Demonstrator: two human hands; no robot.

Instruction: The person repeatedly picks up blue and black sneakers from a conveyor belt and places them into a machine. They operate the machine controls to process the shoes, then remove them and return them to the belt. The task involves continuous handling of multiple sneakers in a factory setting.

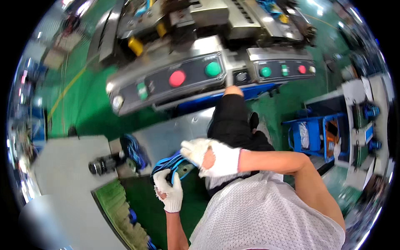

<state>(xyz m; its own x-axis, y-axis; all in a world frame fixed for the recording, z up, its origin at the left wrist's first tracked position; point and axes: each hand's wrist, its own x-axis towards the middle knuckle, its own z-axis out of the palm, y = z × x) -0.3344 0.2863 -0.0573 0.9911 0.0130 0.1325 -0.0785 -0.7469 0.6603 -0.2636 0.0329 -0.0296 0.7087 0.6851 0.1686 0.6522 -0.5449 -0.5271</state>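
Note:
My left hand (168,192), in a white knit glove, curls its fingers and thumb around the near left side of a bundle of blue wires (166,162). A dull grey-green metal part (185,169) shows among the wires; its full shape is hidden. From the right, my right hand (214,157), gloved the same way, bends its fingers over the top right of the bundle. The glove hides exactly what its fingertips grip. Further left, a second bundle of blue wires (134,151) lies beside a dark cylindrical part (102,165).
Ahead stands a machine with two control panels (166,83) bearing red and green buttons. A metal plate (166,129) lies below them. At the left is a grey tabletop (68,166) next to a green slatted rack (116,204). A blue cart (310,133) stands at the right.

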